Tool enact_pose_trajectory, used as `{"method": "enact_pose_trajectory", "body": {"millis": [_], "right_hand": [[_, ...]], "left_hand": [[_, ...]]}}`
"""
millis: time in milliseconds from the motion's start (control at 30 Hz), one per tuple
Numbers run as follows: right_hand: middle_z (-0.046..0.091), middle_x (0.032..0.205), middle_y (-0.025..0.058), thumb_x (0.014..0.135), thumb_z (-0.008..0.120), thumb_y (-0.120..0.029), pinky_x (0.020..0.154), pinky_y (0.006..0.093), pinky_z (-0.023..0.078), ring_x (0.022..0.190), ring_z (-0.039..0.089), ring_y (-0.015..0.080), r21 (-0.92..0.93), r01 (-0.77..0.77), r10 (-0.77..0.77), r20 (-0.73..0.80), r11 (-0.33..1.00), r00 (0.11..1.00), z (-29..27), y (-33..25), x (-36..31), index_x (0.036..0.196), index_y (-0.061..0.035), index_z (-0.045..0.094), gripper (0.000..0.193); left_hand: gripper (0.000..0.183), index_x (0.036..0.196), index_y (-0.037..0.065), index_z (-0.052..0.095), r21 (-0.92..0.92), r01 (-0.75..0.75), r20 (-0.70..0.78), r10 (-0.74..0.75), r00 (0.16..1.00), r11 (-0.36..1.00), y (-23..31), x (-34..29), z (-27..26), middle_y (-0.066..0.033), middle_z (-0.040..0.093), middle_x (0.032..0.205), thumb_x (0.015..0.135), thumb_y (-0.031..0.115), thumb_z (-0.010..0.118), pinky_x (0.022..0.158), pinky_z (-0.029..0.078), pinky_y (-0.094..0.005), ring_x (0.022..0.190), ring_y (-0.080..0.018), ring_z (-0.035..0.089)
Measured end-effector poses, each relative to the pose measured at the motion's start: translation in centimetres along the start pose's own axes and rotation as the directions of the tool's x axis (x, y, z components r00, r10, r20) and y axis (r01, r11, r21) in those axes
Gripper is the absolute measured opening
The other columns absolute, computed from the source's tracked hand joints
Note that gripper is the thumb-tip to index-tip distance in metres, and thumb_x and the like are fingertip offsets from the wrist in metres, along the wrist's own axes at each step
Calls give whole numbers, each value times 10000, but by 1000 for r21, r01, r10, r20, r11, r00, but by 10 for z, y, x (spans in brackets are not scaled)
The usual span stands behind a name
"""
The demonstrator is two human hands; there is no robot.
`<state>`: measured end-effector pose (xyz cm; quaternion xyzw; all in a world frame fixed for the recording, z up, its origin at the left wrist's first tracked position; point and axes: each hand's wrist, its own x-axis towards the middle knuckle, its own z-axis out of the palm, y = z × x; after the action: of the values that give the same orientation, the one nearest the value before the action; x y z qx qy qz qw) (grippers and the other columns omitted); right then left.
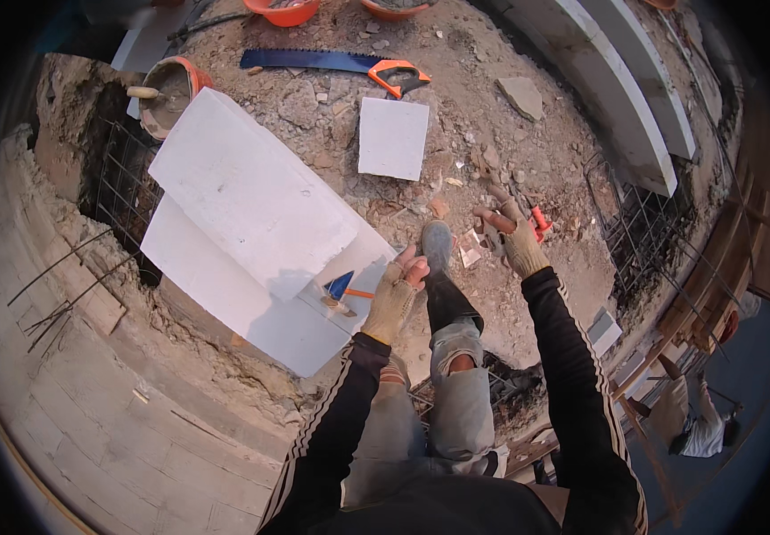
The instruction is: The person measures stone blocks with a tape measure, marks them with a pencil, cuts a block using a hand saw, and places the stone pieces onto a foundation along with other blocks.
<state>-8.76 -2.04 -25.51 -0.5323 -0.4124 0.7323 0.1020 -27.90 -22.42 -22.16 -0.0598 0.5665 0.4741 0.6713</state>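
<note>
My left hand (392, 299), in a fingerless light glove, is above the near right end of the white blocks. Its fingers are curled together, and I see nothing in them. Beside it, a blue triangular tool (339, 284) with an orange handle (361, 293) and a trowel-like tool (339, 307) lie on the lower white block (198, 259). Another white block (251, 192) rests on top of that one. My right hand (517, 236), gloved alike, is held over the rubble with fingers apart and nothing in it. A red-handled tool (541, 223) lies beside it.
A handsaw (323, 61) lies behind a small white block (393, 139). A mortar bucket (171, 98) stands at the far left, an orange basin (283, 9) at the back. Rebar (122, 178) fills trenches on both sides. Long white slabs (608, 80) stand far right; a person (704, 437) is lower right.
</note>
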Motion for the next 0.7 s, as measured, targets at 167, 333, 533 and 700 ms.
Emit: {"method": "enact_pose_trajectory", "body": {"millis": [167,333,533,700], "right_hand": [[483,1491,259,878,752,-261,1109,447,447,1370,520,400,-819,96,-4,113,566,994,59,-23,197,1597,-93,314,858],[542,1394,277,811,729,-303,1067,467,481,1294,565,438,-928,248,-80,235,276,969,88,-4,313,1470,-80,491,735],[544,1362,287,810,711,-292,1027,460,502,1223,602,435,-878,252,-13,271,407,963,62,-13,320,1420,-52,561,673],[565,1234,212,883,766,-246,988,435,484,1135,606,368,-896,155,-45,150,417,988,26,-9,208,1449,-74,507,646]], "left_hand": [[967,1618,81,247,-538,-33,-208,-95,974,842,-55,193,-13,-195,295,1626,913,544,722,1069,421,-424,1448,-327,413],[964,1572,129,360,-505,-95,-359,-108,927,858,-66,293,-36,-114,415,1520,849,637,745,928,396,-362,1224,-206,475],[684,1358,101,605,-630,-282,-434,-27,900,723,-48,313,-12,-82,604,1319,864,552,747,1080,385,-406,1228,-217,544],[786,1393,49,555,-369,-353,-456,163,875,860,-80,252,-7,-127,622,1314,767,402,874,1082,407,-401,1198,-251,581]]}}
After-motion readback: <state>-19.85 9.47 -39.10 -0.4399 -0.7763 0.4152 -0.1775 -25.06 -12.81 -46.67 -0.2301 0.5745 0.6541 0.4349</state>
